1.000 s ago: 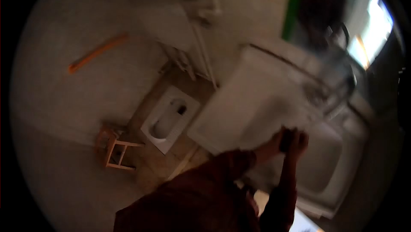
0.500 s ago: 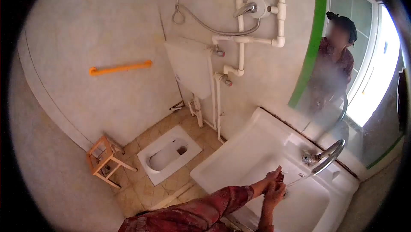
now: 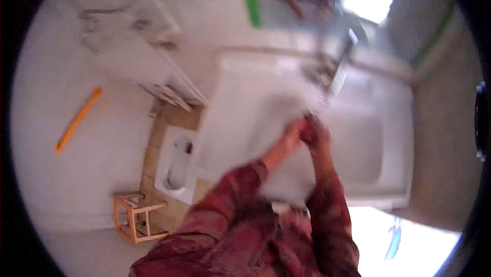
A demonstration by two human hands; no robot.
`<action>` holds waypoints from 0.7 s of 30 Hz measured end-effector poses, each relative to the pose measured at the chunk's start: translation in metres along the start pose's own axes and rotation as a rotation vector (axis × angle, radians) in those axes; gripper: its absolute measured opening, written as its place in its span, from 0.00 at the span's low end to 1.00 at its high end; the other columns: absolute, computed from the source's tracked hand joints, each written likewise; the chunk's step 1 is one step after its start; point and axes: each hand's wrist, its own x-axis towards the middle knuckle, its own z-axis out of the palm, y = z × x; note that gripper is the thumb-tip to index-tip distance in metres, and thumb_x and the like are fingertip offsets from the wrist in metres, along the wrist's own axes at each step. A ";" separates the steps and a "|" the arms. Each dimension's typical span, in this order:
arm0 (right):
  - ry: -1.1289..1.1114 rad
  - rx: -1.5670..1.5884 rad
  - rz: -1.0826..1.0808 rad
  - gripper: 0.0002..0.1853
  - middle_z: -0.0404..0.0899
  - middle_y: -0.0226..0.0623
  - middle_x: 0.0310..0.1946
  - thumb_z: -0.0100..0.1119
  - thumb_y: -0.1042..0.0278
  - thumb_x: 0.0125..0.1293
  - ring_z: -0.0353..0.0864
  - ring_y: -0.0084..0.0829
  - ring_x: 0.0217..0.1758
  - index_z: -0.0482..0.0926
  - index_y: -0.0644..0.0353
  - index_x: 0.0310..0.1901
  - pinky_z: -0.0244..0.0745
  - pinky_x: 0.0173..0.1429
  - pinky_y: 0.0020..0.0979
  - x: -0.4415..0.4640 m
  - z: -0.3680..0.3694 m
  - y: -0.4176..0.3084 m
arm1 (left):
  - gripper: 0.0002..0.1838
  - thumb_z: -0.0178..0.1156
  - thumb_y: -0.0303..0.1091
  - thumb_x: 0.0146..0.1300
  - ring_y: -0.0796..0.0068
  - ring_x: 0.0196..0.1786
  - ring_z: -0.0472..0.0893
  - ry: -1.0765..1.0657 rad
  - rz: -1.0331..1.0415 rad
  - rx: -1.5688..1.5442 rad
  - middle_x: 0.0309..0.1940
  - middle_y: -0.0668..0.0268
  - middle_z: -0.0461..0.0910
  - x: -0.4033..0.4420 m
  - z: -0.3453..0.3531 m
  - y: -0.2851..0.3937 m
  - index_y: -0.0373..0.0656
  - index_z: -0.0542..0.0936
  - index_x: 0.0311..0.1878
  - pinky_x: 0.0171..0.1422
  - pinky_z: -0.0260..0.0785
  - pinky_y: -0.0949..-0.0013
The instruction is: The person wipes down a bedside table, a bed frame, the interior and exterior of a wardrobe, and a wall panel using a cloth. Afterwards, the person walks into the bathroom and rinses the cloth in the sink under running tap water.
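Note:
Over the white washbasin (image 3: 363,144), my left hand (image 3: 293,132) and my right hand (image 3: 320,138) are pressed together, both smeared by motion. Between them shows a small dark reddish patch (image 3: 308,129); whether it is a held thing or shadowed fingers is unclear. The fingers look curled against each other. Just beyond the hands is the metal faucet (image 3: 341,67), with bright blurred spots, possibly water, below its spout. Dark red patterned sleeves cover both forearms down to near the wrists.
At left, a squat toilet (image 3: 176,167) is set in the tiled floor beside a small wooden stool (image 3: 135,218). An orange grab bar (image 3: 77,121) crosses the wall. Behind the basin is a mirror (image 3: 307,6) with a reflected person. White pipes (image 3: 179,80) run down the wall.
My view has turned and tipped down, so the basin and both sleeves show more fully and the room is blurred. The hands stay together near the faucet.

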 end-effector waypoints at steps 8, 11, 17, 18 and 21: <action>0.219 -1.248 -0.625 0.11 0.83 0.41 0.34 0.69 0.62 0.57 0.81 0.43 0.35 0.79 0.55 0.37 0.76 0.48 0.39 -0.066 0.090 -0.037 | 0.13 0.50 0.46 0.69 0.73 0.45 0.80 -0.396 -0.007 -0.434 0.36 0.71 0.79 -0.041 0.031 0.014 0.51 0.78 0.46 0.47 0.76 0.66; 0.374 -1.385 -0.160 0.12 0.81 0.47 0.31 0.63 0.58 0.59 0.81 0.51 0.35 0.75 0.58 0.33 0.76 0.41 0.48 -0.011 0.043 -0.027 | 0.15 0.48 0.48 0.72 0.71 0.48 0.79 0.441 -0.356 -0.196 0.43 0.70 0.79 -0.033 0.091 0.022 0.51 0.76 0.50 0.51 0.75 0.65; 0.418 -1.178 -0.249 0.16 0.79 0.54 0.35 0.60 0.53 0.61 0.80 0.55 0.41 0.75 0.58 0.37 0.75 0.43 0.47 -0.033 0.059 -0.011 | 0.22 0.44 0.55 0.74 0.69 0.49 0.78 0.117 -0.237 -0.270 0.46 0.66 0.78 0.004 0.021 0.021 0.46 0.75 0.49 0.57 0.72 0.65; 0.372 -1.169 -0.218 0.16 0.79 0.53 0.35 0.60 0.53 0.61 0.80 0.53 0.41 0.75 0.58 0.37 0.75 0.43 0.47 -0.051 0.080 -0.026 | 0.22 0.43 0.54 0.75 0.69 0.50 0.77 -0.281 -0.328 -0.388 0.45 0.65 0.77 -0.002 0.021 0.039 0.45 0.76 0.47 0.58 0.71 0.64; 0.367 -1.188 -0.188 0.16 0.79 0.51 0.35 0.61 0.53 0.61 0.81 0.51 0.41 0.75 0.58 0.37 0.76 0.43 0.47 -0.032 0.063 -0.019 | 0.20 0.46 0.50 0.74 0.69 0.51 0.76 -0.735 -0.353 -0.415 0.47 0.62 0.76 -0.011 0.050 0.036 0.42 0.76 0.49 0.58 0.71 0.65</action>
